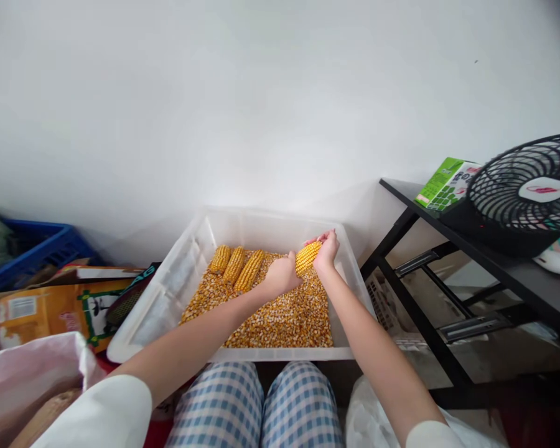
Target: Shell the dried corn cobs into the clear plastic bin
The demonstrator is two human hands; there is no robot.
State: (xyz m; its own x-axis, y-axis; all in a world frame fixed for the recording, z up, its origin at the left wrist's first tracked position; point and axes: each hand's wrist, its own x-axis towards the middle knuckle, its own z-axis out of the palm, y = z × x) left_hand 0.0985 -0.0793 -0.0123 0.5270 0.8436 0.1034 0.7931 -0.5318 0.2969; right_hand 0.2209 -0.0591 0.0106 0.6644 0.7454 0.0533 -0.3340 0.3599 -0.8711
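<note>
A yellow corn cob, with kernels still covering the side I see, is held between my hands over a clear plastic bin. My right hand is wrapped round its right end from behind. At the left end my left hand is closed against the cob, and its fingertips are hidden. Below both hands a layer of loose corn kernels covers the bin's floor. Three more cobs, among them this corn cob, lie side by side on the kernels at the back left.
Right of the bin, a black folding table carries a black fan and a green box. To the left are a blue crate, an orange package and a white sack. A white wall rises behind.
</note>
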